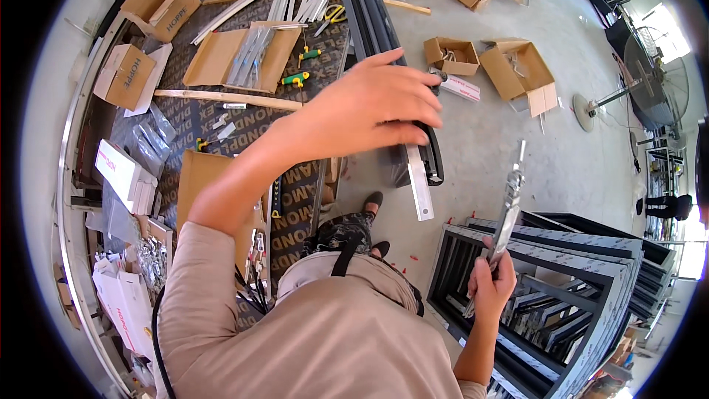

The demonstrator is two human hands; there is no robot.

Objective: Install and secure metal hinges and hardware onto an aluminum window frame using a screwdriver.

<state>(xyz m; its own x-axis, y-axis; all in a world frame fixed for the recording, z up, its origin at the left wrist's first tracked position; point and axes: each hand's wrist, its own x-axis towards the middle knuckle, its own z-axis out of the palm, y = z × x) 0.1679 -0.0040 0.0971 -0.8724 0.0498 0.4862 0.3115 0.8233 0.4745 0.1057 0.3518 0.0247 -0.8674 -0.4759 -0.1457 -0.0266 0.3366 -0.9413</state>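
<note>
My left hand (391, 107) reaches over the end of a dark window-frame profile (362, 11), its fingers spread and curved. Whether the fingertips touch the profile is hard to tell. Below the hand, a flat silver metal strip (420, 188) with a small hole sticks out past the profile's end, beside a black rounded corner piece (434, 166). Off to the right, my right hand (492, 281) is closed around a long silver window-lock fitting (508, 210), held tilted upward with a thin rod at its top.
Dark frames (546, 266) with protective film stand stacked at the lower right. On the left, a printed board worktop (295, 199) carries cartons, green-handled screwdrivers (295, 79), yellow-handled scissors (332, 16) and metal strips. Open cardboard boxes (521, 74) and a pedestal fan (635, 77) stand beyond.
</note>
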